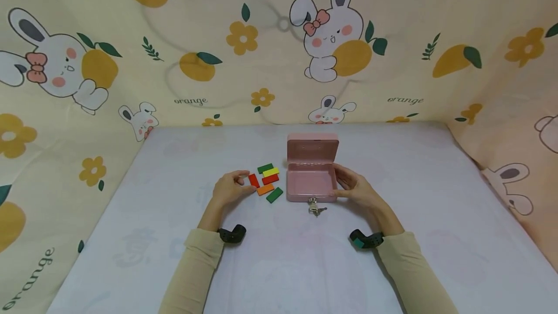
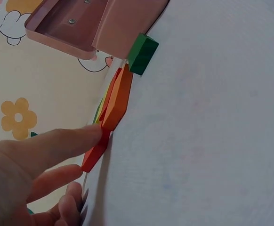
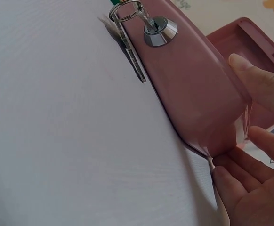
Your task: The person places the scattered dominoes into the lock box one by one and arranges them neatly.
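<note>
A pink metal cash box (image 1: 311,183) stands on the table with its lid (image 1: 312,150) raised and its inside bare. My right hand (image 1: 358,189) grips the box's right wall, thumb over the rim and fingers along the outside, as the right wrist view shows. To the left of the box lie several small coloured blocks. My left hand (image 1: 228,189) has thumb and forefinger at opposite ends of the leftmost red block (image 1: 254,180), pinching it. Touching or close to that block is an orange block (image 2: 118,99). A green block (image 1: 274,195) lies nearest the box front.
Keys (image 3: 130,47) on a ring hang from the lock (image 3: 160,32) at the box's front. Another green block (image 1: 265,168), a yellow block (image 1: 271,172) and a second red block (image 1: 270,179) lie grouped. A patterned cloth wall (image 1: 279,86) rises behind the white tabletop (image 1: 283,265).
</note>
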### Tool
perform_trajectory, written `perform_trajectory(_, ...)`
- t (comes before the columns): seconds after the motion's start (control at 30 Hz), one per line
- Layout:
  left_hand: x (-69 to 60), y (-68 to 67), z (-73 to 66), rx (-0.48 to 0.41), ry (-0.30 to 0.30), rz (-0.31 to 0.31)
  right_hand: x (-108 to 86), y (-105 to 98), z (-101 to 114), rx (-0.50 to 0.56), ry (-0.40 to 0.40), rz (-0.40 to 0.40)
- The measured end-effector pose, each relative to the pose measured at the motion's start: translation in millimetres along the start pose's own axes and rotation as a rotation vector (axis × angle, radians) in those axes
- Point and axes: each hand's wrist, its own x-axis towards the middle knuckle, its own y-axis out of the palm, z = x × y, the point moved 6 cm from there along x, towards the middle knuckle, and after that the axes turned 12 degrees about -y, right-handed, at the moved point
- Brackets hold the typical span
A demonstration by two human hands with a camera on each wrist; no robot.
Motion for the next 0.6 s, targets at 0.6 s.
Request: perform_trajectory(0.6, -3.6, -3.1, 2.5, -0.077, 0.093, 0.028, -3.0, 5.9, 1.5, -0.047, 0.008, 0.018)
